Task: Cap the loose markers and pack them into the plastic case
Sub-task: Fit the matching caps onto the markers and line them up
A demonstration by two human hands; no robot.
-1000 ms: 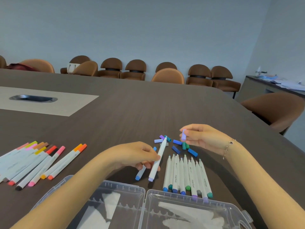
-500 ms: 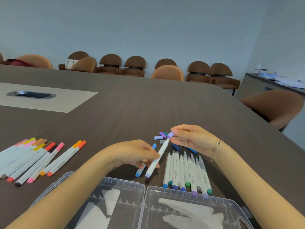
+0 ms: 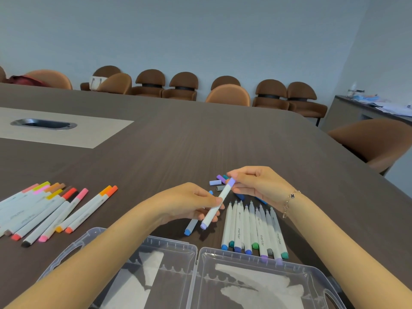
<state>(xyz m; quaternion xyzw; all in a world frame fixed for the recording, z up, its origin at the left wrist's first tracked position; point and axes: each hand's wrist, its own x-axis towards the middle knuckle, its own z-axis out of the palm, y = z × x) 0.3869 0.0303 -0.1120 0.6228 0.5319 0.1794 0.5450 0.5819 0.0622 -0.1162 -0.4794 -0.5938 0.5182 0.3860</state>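
Observation:
My left hand (image 3: 191, 202) grips a white marker (image 3: 217, 204) with a lilac base, held slantwise above the table. My right hand (image 3: 256, 184) pinches the lilac cap (image 3: 231, 181) sitting on the marker's upper tip. A blue capped marker (image 3: 191, 227) lies under my left hand. Beside it lies a row of several uncapped markers (image 3: 253, 230) with blue, green and purple bases. Loose caps (image 3: 218, 182) lie just beyond, partly hidden by my right hand. The clear plastic case (image 3: 197, 253) lies open at the near edge.
A fan of capped markers in pink, orange, yellow and red (image 3: 49, 210) lies at the left on the dark wooden table (image 3: 200, 139). A metal cable port (image 3: 43, 124) sits in a light inset. Brown chairs (image 3: 227, 94) line the wall, one chair (image 3: 376, 141) at right.
My right hand brought the lilac cap from beside the caps onto the tip of the marker. My left hand kept its grip and tilted the marker slightly.

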